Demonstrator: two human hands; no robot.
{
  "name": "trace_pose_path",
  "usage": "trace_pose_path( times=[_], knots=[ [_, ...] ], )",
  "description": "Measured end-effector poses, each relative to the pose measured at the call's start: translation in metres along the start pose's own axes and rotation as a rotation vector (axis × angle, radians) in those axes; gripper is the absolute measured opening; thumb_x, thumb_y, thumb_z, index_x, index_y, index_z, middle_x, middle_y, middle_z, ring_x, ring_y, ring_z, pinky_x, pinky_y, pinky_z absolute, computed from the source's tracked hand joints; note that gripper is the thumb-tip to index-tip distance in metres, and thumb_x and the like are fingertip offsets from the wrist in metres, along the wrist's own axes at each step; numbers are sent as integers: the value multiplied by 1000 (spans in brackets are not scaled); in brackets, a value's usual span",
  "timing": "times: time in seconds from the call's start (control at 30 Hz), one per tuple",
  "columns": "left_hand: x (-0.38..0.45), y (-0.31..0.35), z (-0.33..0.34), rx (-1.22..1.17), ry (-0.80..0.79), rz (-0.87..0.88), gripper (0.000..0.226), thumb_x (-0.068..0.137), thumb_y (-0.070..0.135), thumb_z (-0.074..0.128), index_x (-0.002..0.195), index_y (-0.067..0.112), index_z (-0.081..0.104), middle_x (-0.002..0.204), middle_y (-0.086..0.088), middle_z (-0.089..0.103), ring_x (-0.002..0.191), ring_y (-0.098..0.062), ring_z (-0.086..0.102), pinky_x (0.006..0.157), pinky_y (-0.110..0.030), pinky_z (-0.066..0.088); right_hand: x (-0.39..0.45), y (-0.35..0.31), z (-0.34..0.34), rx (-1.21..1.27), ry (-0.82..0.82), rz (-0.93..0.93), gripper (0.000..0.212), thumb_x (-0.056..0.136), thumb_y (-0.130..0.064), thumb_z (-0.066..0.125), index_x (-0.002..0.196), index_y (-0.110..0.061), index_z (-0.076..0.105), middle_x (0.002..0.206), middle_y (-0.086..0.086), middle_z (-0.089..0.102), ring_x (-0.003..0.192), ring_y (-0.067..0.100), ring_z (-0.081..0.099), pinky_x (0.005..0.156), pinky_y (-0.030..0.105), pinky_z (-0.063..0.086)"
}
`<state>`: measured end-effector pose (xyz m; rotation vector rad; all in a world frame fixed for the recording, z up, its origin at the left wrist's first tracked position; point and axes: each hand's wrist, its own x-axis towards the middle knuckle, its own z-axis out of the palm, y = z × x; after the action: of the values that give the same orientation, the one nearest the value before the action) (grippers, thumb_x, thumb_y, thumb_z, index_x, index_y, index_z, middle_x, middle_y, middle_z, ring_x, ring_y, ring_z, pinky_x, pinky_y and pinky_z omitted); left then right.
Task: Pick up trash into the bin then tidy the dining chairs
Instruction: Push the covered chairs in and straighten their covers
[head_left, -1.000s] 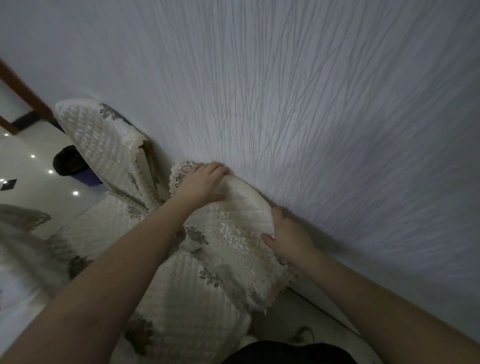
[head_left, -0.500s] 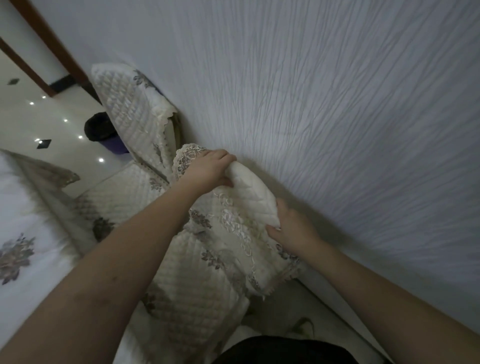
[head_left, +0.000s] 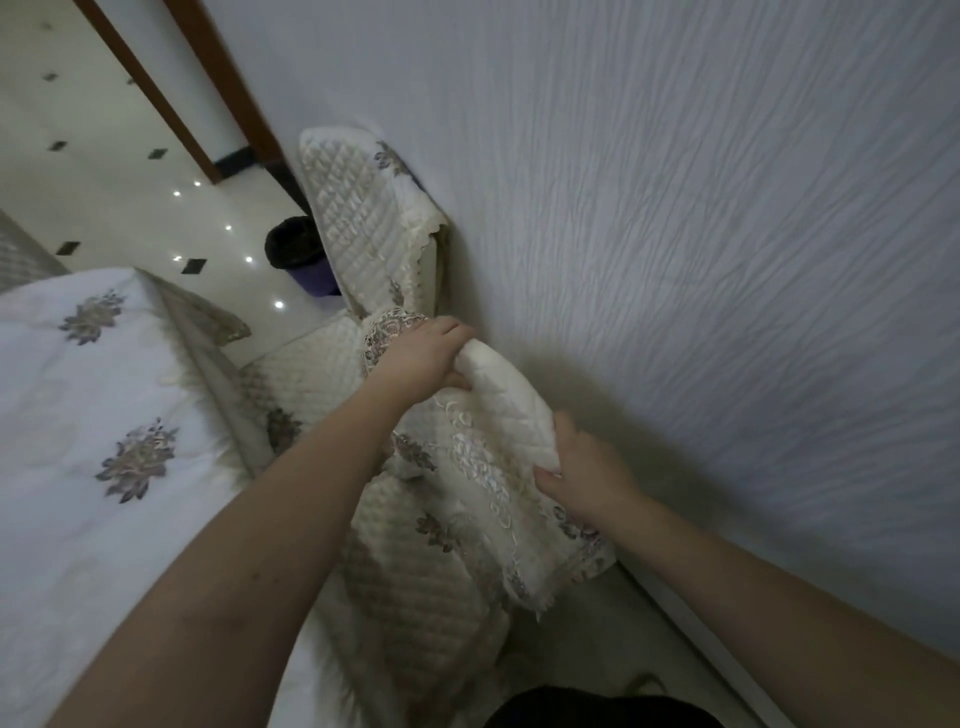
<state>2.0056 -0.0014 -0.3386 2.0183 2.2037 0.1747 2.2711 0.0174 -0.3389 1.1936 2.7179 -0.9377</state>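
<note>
The near chair (head_left: 415, 571) stands right beside the wall (head_left: 675, 208), with its soft quilted cover (head_left: 498, 415) over the back; the left hand (head_left: 421, 358) is closed on the far top corner of the cover, and the right hand (head_left: 582, 467) is closed on the near corner; the hands are apart, with the padded top between them. A second chair (head_left: 363, 218) stands further along the wall, its cover already on; past it sits the dark bin (head_left: 296, 249) on the shiny floor (head_left: 104, 171); the table (head_left: 78, 389) with its flowered cloth is on the left. I see no trash on the floor, so the picking up looks done; this looks like the chair part, and it is not finished yet. Next to the earlier pictures, the hands hold the same corners; the view has turned, so more of the table, the floor and the far chair shows now.
</note>
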Motion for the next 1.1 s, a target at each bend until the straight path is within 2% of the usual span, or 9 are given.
trace_pose_path(
  times=[0.1, 0.27, 0.4, 0.53, 0.83, 0.97, 1.1],
  knots=[
    [-11, -10, -4, -4, -16, -26, 65, 73, 44, 76, 127, 17, 53, 126, -6, 54, 117, -25, 49, 97, -37, 37, 4, -12, 6, -27, -19, -2, 38, 87, -34, 57, 108, -13, 33, 89, 2, 50, 75, 26, 57, 57, 30, 37],
    [-32, -24, -2, -21, 2, -50, 66, 74, 45, 76, 130, 20, 52, 127, -4, 54, 118, -25, 48, 97, -36, 36, 7, -28, 17, -61, -51, -5, 40, 84, -36, 58, 100, -18, 26, 87, 2, 53, 70, 24, 56, 54, 30, 39],
    [-49, -29, -4, -44, 69, -18, 63, 71, 39, 79, 123, 13, 57, 119, -8, 58, 109, -29, 53, 91, -37, 40, 7, -38, 23, -76, -88, -24, 46, 81, -37, 61, 105, -14, 29, 87, 2, 52, 70, 23, 55, 54, 30, 38],
    [-64, -34, 0, -50, 113, 14, 64, 69, 35, 81, 122, 7, 59, 117, -14, 60, 105, -35, 57, 90, -42, 44, 5, -45, 32, -94, -94, -37, 46, 80, -36, 62, 99, -17, 24, 85, 2, 52, 71, 23, 56, 53, 31, 39],
    [-70, -33, 1, -91, 89, -14, 64, 73, 35, 79, 127, 7, 57, 124, -15, 57, 112, -35, 52, 98, -43, 39, 5, -46, 35, -121, -71, -39, 46, 83, -43, 60, 103, -14, 31, 84, 2, 55, 66, 23, 55, 51, 31, 40],
    [-70, -29, -1, -132, 46, -69, 68, 74, 36, 77, 132, 10, 54, 132, -11, 53, 121, -31, 47, 103, -41, 35, 4, -47, 32, -127, -102, -47, 47, 84, -42, 60, 108, -11, 33, 85, 4, 55, 69, 25, 57, 54, 32, 44],
    [-72, -24, 0, -142, 40, -51, 66, 75, 37, 77, 131, 10, 54, 131, -11, 53, 120, -30, 47, 102, -39, 35, -2, -46, 32, -147, -119, -38, 47, 84, -39, 60, 110, -9, 35, 82, 2, 52, 67, 23, 55, 52, 32, 42]
  ],
)
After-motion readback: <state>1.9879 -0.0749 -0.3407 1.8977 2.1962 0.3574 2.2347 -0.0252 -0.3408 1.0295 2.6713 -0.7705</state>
